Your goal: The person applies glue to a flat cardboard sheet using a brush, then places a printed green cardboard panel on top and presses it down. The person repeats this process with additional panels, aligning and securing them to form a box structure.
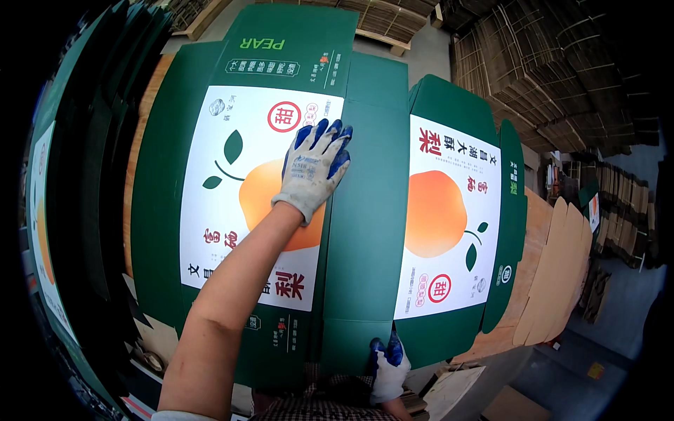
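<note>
A large flattened cardboard box [365, 196], green with white panels and printed orange pears, lies across the table. My left hand [314, 167], in a white glove with blue fingertips, rests palm down on its left white panel, fingers stretched out and slightly spread. The left forearm crosses that panel and hides part of the pear print. Near the body, my right hand [390, 366], gloved the same way, pinches the near edge of the flattened box by the slot between two flaps. Part of its grip is hard to see.
Several green cardboard sheets [98, 154] stand close together along the left. Plain brown cardboard pieces [554, 274] lie on the wooden tabletop [484, 342] to the right. Bundled brown cardboard stacks [533, 63] rise at the far right, and a loaded pallet [382, 42] stands beyond the table.
</note>
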`<act>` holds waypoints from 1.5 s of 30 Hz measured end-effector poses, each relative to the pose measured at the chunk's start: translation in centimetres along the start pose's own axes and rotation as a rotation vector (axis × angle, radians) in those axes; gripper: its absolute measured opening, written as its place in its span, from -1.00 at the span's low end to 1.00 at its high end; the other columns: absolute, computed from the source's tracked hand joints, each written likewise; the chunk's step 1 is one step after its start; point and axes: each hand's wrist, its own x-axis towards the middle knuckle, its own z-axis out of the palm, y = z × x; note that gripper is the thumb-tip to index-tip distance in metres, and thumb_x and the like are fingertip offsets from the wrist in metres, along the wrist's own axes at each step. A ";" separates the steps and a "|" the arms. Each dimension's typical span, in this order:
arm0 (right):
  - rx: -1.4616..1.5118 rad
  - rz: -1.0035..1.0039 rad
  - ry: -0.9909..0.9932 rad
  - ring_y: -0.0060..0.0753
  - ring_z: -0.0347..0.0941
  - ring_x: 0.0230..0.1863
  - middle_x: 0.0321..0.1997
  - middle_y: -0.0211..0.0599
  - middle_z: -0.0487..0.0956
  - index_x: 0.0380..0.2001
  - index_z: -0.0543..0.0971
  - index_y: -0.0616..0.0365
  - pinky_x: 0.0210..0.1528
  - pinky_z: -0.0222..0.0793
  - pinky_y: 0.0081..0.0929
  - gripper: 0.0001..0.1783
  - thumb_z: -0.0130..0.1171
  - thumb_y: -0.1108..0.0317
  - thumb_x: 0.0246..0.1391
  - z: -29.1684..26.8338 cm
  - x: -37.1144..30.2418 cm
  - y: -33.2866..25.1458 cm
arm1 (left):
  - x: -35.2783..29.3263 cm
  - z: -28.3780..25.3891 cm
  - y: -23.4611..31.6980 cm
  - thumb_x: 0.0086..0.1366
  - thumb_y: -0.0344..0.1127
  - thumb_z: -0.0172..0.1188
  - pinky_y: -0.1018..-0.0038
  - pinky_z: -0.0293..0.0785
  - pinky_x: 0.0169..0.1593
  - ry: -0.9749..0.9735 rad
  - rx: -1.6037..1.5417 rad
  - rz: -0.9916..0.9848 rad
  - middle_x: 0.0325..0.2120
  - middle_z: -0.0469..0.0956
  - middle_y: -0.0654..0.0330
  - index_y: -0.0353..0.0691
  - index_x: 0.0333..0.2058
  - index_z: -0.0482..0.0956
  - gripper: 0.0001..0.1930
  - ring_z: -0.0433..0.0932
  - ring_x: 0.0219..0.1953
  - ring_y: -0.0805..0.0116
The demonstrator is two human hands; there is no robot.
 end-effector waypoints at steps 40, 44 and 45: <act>-0.027 -0.054 -0.007 -0.46 0.37 -0.20 -0.16 -0.24 0.46 -0.08 0.38 0.35 -0.11 0.28 -0.53 -0.61 0.04 0.54 -0.05 1.6 0.3 0.4 | 0.1 1.0 0.4 0.20 -0.02 -0.08 0.37 -0.02 0.20 0.106 0.181 -0.006 0.10 0.21 0.37 0.13 0.01 0.32 -0.61 0.08 0.18 0.36; -0.092 -0.037 0.007 -0.44 0.37 -0.19 -0.16 -0.22 0.46 -0.08 0.37 0.36 -0.10 0.28 -0.52 -0.61 0.03 0.53 -0.05 1.8 0.4 0.0 | 0.1 1.1 0.4 0.22 0.00 -0.11 0.39 -0.03 0.21 0.092 0.223 -0.027 0.09 0.21 0.37 0.14 0.02 0.32 -0.61 0.08 0.18 0.39; -0.093 -0.045 -0.002 -0.43 0.37 -0.19 -0.15 -0.21 0.46 -0.07 0.37 0.36 -0.09 0.28 -0.51 -0.61 0.03 0.54 -0.05 1.7 0.4 0.0 | 0.0 1.0 0.5 0.22 0.01 -0.12 0.39 -0.03 0.21 0.073 0.235 -0.039 0.09 0.21 0.38 0.14 0.02 0.32 -0.61 0.08 0.18 0.40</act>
